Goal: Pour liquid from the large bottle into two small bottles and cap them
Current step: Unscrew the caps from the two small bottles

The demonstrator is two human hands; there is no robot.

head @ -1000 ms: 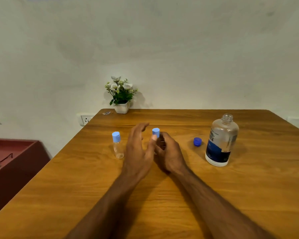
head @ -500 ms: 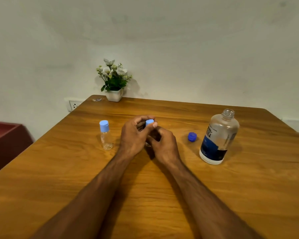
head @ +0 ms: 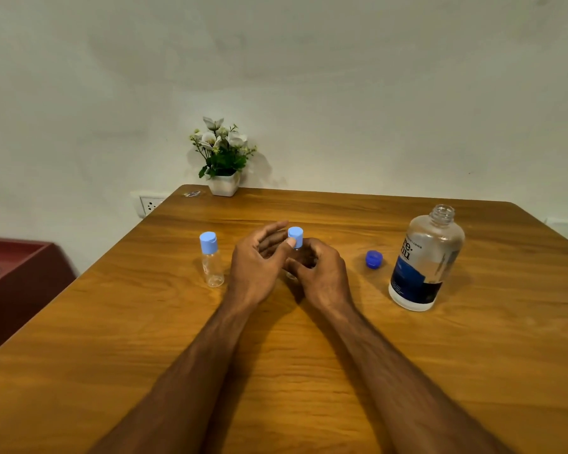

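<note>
Left hand [head: 256, 267] grip: thumb tip pressed on the near side of the light blue cap [head: 295, 235], fingers spread and half-curled around its left and far side; whether those fingers touch the cap is hard to tell. Right hand [head: 322, 273] grip: fingers curled round the body of the small bottle [head: 292, 273] under that cap, so it's mostly hidden, only a sliver of clear plastic showing low between the hands. Bottle stands upright, long axis vertical, cap pointing up, at table centre.

Second small bottle [head: 212, 262] just left of the left hand, not touching it: upright, clear cylindrical plastic, light blue flip-style cap on top. Liquid level in either small bottle can't be made out.

Large bottle [head: 423, 260] well right of the hands, upright but looks tilted by lens distortion, threaded neck uncapped and pointing up; clear rounded plastic, dark blue and white label with partial text "re-nu", rest of the print too small to read. Its dark blue cap [head: 373, 259] lies on the table [head: 309, 355] between right hand and large bottle, ribbed, round.

Table is glossy wood grain with rounded corners, near edge cut off by frame. Far left corner: small white square pot with white flowers [head: 223, 158], tiny unclear item beside it. Wall socket [head: 150, 204] behind, dark red furniture [head: 20, 276] at left, partly cropped.
</note>
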